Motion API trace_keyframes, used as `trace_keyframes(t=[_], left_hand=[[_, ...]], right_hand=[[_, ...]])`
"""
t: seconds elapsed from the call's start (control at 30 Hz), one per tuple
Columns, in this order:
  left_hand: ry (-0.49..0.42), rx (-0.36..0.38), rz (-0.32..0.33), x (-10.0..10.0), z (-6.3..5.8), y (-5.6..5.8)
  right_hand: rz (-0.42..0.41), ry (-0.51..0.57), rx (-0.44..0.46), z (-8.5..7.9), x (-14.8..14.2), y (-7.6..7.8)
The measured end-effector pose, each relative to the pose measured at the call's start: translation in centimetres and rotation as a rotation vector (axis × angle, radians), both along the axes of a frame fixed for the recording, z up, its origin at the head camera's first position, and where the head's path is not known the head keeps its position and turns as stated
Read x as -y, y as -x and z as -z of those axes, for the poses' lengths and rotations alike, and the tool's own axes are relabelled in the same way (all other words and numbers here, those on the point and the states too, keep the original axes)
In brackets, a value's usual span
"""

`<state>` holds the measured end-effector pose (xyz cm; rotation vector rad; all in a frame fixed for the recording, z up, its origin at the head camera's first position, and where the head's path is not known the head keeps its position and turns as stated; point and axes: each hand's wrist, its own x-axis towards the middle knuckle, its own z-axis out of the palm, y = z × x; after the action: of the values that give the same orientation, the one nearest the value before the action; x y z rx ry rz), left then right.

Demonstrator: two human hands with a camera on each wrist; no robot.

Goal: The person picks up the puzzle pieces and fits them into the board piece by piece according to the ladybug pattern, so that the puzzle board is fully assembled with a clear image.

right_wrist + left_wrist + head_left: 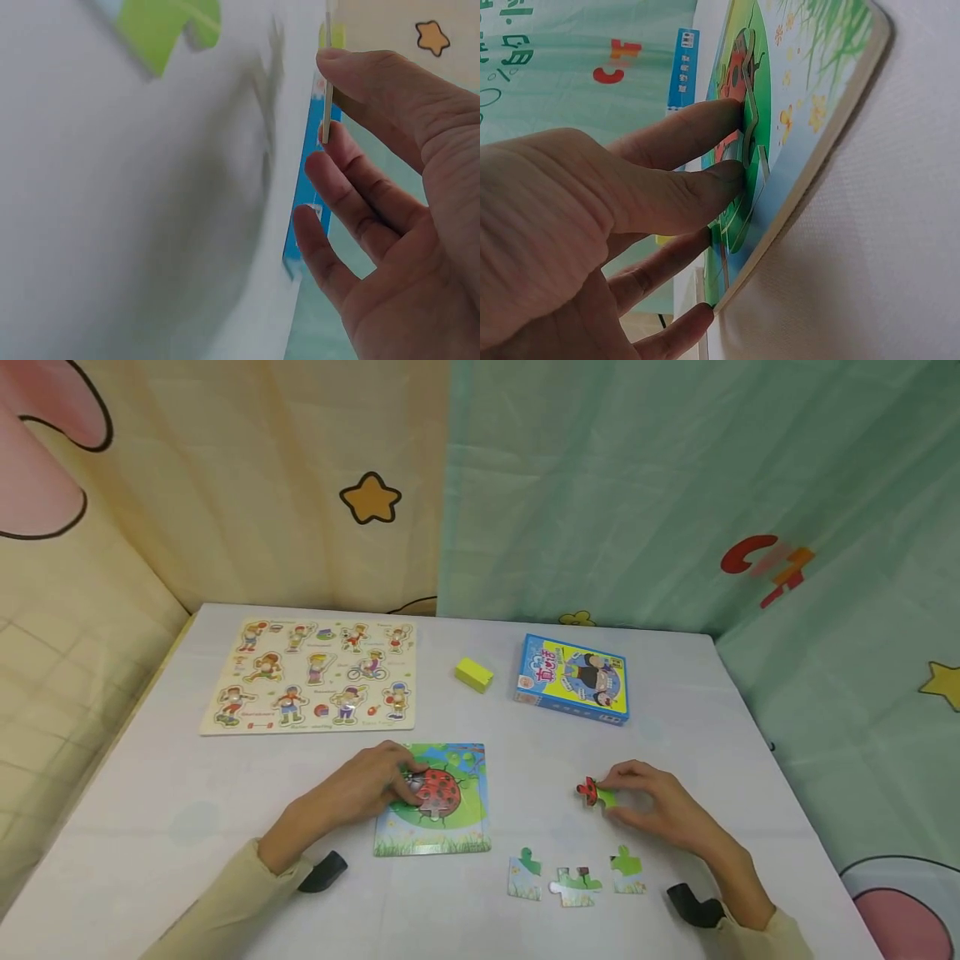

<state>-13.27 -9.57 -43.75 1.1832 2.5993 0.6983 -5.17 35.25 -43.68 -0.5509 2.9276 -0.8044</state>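
Note:
A square ladybug jigsaw puzzle (465, 841) lies flat on the table. On its left part is my left hand (375, 783), whose thumb and index finger pinch a ladybug piece (737, 67); the piece's edge stands slightly raised in the left wrist view. The other fingertips rest by the puzzle's edge. To the right, my right hand (660, 803) holds a red and green jigsaw piece (590, 791) above the table between thumb and fingers. In the right wrist view that piece (327, 112) appears edge-on. Three loose pieces lie nearer me: one (524, 877), another (576, 887) and a third (627, 871).
Behind the puzzle, a wooden board with sports figures (307, 672) lies at the back left. A yellow block (474, 675) and a blue card-game box (573, 679) stand towards the back. Curtains (600, 485) hang behind the white table (187, 868).

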Motion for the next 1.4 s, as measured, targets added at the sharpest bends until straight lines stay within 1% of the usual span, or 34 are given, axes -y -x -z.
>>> trace_keyframes(t=[0.17, 0.37, 0.63, 0.8, 1.0, 1.1, 1.23, 1.4], left_hand=[[0.006, -0.001, 0.001, -0.1, 0.0, 0.0], [0.0, -0.013, 0.009, 0.0, 0.0, 0.0], [-0.003, -0.006, 0.005, 0.0, -0.2, -0.1], [0.001, 0.0, -0.003, 0.1, -0.2, -0.1], [-0.001, 0.0, 0.004, -0.1, 0.0, -0.1], [-0.002, 0.009, 0.0, -0.1, 0.0, -0.1], [-0.004, 0.007, -0.002, -0.1, 0.0, 0.0], [-0.002, -0.003, 0.005, -0.1, -0.1, 0.1]], right_hand=[[-0.026, -0.011, 0.009, -0.5, 2.1, 1.1], [-0.113, 0.013, -0.015, -0.8, 4.5, 2.4], [-0.179, 0.02, 0.026, -1.3, 7.8, 3.9], [-0.223, 0.023, 0.042, -1.2, 9.9, 4.6], [-0.279, 0.024, 0.072, -0.9, 12.2, 5.0], [-0.298, -0.008, 0.084, -0.8, 13.3, 5.0], [-0.321, -0.043, 0.075, -0.7, 14.5, 5.0], [-0.327, -0.084, 0.066, -0.4, 15.4, 5.0]])
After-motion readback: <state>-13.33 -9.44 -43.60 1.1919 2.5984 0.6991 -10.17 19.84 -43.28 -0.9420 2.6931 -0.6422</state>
